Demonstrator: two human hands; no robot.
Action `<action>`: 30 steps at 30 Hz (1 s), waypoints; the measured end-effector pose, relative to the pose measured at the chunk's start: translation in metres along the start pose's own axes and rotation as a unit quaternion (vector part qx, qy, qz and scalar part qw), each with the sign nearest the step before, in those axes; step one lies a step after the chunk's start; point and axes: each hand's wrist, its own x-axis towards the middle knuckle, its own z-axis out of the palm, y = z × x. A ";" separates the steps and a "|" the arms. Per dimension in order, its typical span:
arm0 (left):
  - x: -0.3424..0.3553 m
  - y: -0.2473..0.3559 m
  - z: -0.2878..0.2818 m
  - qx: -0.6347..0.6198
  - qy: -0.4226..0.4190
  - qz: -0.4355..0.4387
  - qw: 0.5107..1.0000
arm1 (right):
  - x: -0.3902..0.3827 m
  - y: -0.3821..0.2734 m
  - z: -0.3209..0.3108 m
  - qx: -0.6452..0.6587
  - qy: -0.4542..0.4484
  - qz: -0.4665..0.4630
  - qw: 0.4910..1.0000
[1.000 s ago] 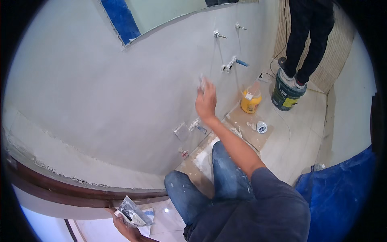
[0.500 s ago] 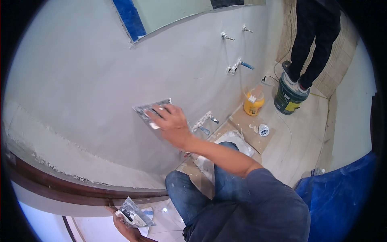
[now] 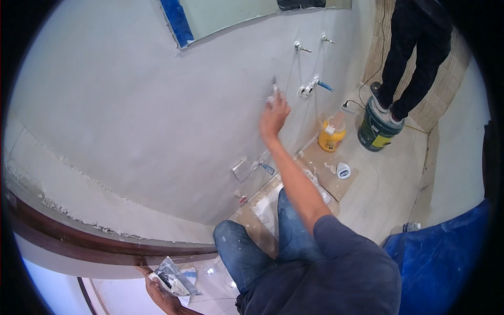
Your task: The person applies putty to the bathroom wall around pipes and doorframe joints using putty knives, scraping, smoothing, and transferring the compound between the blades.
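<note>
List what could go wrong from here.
The co-worker stands on a dark green bucket, so a foot might slip or the bucket tip. The right hand holds a trowel near the blue pipe stub; its blade could catch there. White paste on the plate in the left hand may drop off.

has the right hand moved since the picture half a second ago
Yes: the right hand has moved up and to the right, and is now nearer the fixed blue pipe stub.
</note>
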 end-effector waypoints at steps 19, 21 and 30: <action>-0.003 0.005 0.006 0.049 -0.005 0.012 0.999 | 0.042 0.044 -0.003 0.357 -0.041 0.361 0.860; -0.007 0.012 0.014 0.059 0.009 0.006 0.998 | 0.044 0.009 -0.005 0.288 -0.076 0.296 0.907; -0.004 0.012 0.013 0.019 -0.002 -0.027 0.999 | -0.046 -0.038 -0.079 0.124 -0.253 -0.269 0.921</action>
